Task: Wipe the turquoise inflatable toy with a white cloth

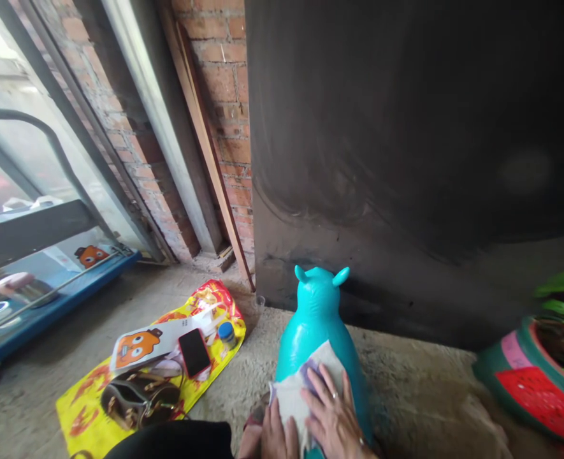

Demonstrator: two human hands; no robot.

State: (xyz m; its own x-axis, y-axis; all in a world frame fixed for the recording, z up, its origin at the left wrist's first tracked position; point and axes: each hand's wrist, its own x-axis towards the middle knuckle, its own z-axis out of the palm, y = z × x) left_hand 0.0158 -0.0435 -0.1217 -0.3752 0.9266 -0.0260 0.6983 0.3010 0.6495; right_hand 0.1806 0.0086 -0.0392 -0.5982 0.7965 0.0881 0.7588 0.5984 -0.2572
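Both hands press a cloth on a teal inflatable animal toy.

Head view: right hand (pixel 332 414) lies flat, fingers spread, on the white cloth (pixel 295 390); left hand (pixel 276 437) rests on its lower edge, grip unclear. The teal inflatable animal toy (pixel 316 319) stands on the concrete floor (pixel 406 382), beside a yellow bag (pixel 83 408).

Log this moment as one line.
left hand: on cloth | right hand: flat on cloth | cloth: on teal toy | floor

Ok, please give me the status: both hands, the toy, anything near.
Right hand flat on white cloth, pressing it on teal toy animal. Left hand at cloth's lower edge. Yellow bag with phone lies left, apart.
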